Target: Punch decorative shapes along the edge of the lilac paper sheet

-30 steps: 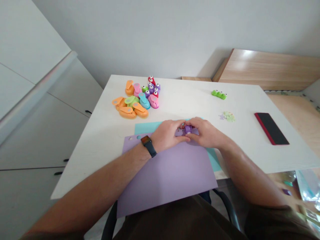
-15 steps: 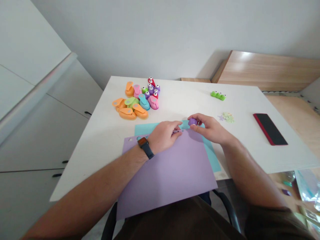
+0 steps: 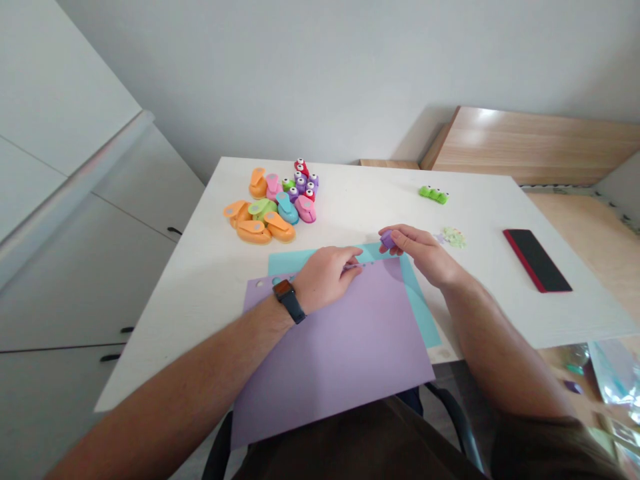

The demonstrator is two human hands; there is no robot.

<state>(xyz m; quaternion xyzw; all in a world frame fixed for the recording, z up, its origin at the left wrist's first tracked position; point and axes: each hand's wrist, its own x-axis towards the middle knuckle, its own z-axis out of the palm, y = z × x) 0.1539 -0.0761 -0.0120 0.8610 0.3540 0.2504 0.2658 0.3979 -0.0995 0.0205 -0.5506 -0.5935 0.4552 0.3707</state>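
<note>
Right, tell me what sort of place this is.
Probably a home craft corner: a white table holds a heap of colourful paper punches, a lilac card sheet, a turquoise card sheet and punched paper scraps.

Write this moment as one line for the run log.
left hand: on lilac paper sheet | right hand: holding purple craft punch | under sheet: teal paper

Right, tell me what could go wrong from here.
The small purple punch sits only in the fingertips of the right hand, so it could slip and drop. The lilac paper overhangs the table edge, held by the left hand, so it might slide off.
</note>
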